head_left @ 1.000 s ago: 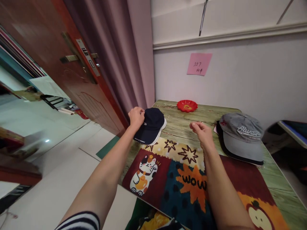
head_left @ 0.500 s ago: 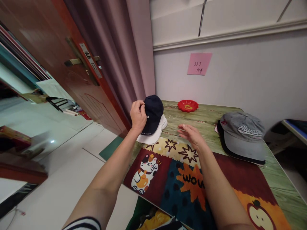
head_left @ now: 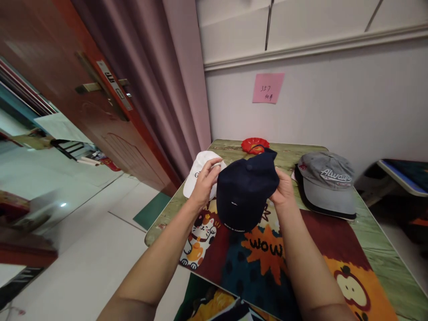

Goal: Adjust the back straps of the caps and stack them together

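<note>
A dark navy cap (head_left: 247,191) is held above the patterned mat, its brim toward me. My right hand (head_left: 283,186) grips its right edge, the fingers partly hidden behind the cloth. Close to the cap's left side is my left hand (head_left: 206,183), fingers apart and bent, in front of a white cap (head_left: 194,178) on the table's left part. Whether it touches either cap is hard to tell; nothing shows in its grasp.
A grey cap (head_left: 326,178) lies over a black-brimmed one at the right. A red scalloped dish (head_left: 250,145) stands at the back of the green table (head_left: 381,236). The mat (head_left: 347,236) covers the front. A wooden door (head_left: 110,111) and curtain are at left.
The navy cap has left the white cap and moved right, toward me, now in my right hand. My left hand has opened away from it. The view has shifted slightly.
</note>
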{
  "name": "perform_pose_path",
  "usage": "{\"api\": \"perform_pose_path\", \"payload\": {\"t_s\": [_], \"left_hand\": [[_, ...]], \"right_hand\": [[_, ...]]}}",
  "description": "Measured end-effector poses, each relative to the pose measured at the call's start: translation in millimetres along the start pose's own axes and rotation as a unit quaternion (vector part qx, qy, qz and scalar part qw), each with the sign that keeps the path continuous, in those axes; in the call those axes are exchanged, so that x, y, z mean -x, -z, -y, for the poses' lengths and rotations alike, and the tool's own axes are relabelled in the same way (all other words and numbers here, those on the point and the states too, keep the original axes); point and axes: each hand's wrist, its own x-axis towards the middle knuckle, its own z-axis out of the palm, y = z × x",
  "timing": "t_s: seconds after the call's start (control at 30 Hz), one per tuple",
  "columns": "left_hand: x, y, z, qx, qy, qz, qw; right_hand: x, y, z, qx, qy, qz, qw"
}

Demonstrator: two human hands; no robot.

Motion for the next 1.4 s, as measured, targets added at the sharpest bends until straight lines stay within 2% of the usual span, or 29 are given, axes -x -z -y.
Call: {"api": "perform_pose_path", "payload": {"t_s": [0.03, 0.1, 0.17, 0.23, 0.3, 0.43, 0.5, 0.57, 0.67, 0.73, 0.83, 1.0, 1.13, 1.23, 1.4], "left_hand": [[-0.9, 0.3, 5.0, 0.053, 0.083, 0.009, 0.995], [-3.6, 1.7, 12.1, 0.144, 0.23, 0.065, 0.96], [-7.8, 3.3, 13.3, 0.206, 0.292, 0.12, 0.926], [-14.0, 4.0, 7.8, 0.234, 0.271, 0.166, 0.919], [-22.0, 3.1, -2.7, 0.237, 0.213, 0.186, 0.929], [-36.0, -3.0, -22.0, 0.228, 0.084, 0.147, 0.959], [-38.1, -7.5, -21.6, 0.199, 0.034, 0.132, 0.971], [-36.2, -12.8, -11.8, 0.145, 0.009, 0.12, 0.982], [-27.0, -21.0, 13.5, 0.062, 0.01, 0.101, 0.993], [-18.7, -25.5, 29.2, 0.027, 0.022, 0.095, 0.995], [-7.0, -29.5, 41.1, 0.012, 0.031, 0.092, 0.995], [3.4, -32.2, 38.2, 0.012, 0.028, 0.071, 0.997], [7.4, -35.3, 35.4, 0.001, -0.013, 0.042, 0.999], [10.0, -38.9, 32.7, -0.003, -0.04, 0.046, 0.998], [14.0, -46.0, 22.9, -0.044, -0.093, 0.039, 0.994]], "right_hand": [[1.0, 1.3, 1.7, -0.008, 0.001, 0.007, 1.0], [3.2, 1.5, 4.2, -0.004, 0.0, 0.014, 1.0], [5.6, -1.1, 6.4, 0.02, -0.003, 0.013, 1.0], [8.2, -4.5, 9.5, 0.052, 0.011, 0.008, 0.999], [10.5, -6.7, 14.1, 0.091, 0.056, -0.002, 0.994], [13.2, -1.9, 27.7, 0.171, 0.19, -0.037, 0.966], [14.4, 5.4, 36.0, 0.215, 0.218, -0.029, 0.951], [15.9, 14.2, 43.8, 0.273, 0.204, -0.003, 0.94], [18.6, 24.6, 51.5, 0.38, 0.123, 0.032, 0.916], [20.3, 26.5, 53.2, 0.449, 0.074, 0.064, 0.888], [22.9, 21.6, 53.0, 0.505, 0.05, 0.103, 0.856], [29.3, 7.9, 55.8, 0.482, 0.048, 0.077, 0.872], [32.9, -3.1, 54.1, 0.454, 0.073, 0.051, 0.886], [32.1, -12.4, 42.2, 0.443, 0.044, 0.05, 0.894], [25.5, -19.7, 14.3, 0.462, -0.012, 0.087, 0.883]]}}
